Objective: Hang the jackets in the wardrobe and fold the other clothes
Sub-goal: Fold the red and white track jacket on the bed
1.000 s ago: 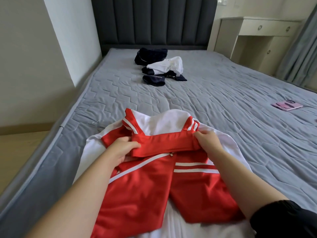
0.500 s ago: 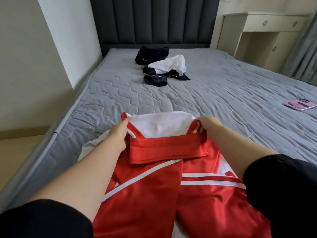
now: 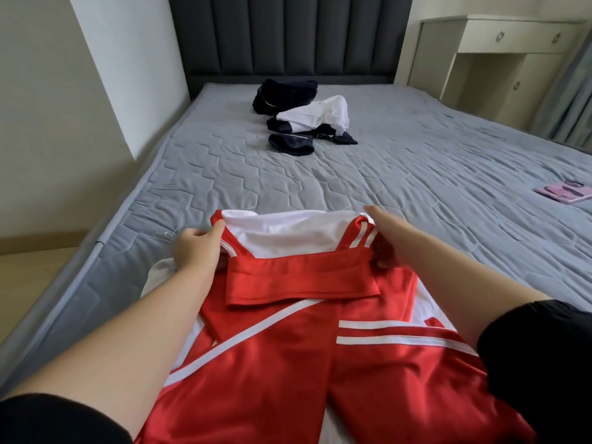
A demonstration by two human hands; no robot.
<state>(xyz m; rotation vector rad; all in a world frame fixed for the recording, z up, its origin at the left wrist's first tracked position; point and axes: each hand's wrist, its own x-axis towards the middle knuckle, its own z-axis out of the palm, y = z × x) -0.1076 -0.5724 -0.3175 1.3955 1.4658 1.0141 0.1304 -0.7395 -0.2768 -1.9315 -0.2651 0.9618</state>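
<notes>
Two hands hold the red jacket (image 3: 288,363) by its shoulders, beside the collar. The left hand (image 3: 195,251) pinches the cloth, thumb on top; the right hand (image 3: 384,238) curls its fingers round the other side. The jacket lies on the near end of the bed (image 3: 416,174). It looks soft, light and slippery, so holding both shoulders should stop it sliding.

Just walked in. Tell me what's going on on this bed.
A person is working on a red and white jacket that lies front-up on the grey bed. The left hand and the right hand each grip it at a shoulder, either side of the folded-down collar. Farther up, near the headboard, a pile of dark and white clothes lies unfolded, and a pink flat item lies to the right.
</notes>
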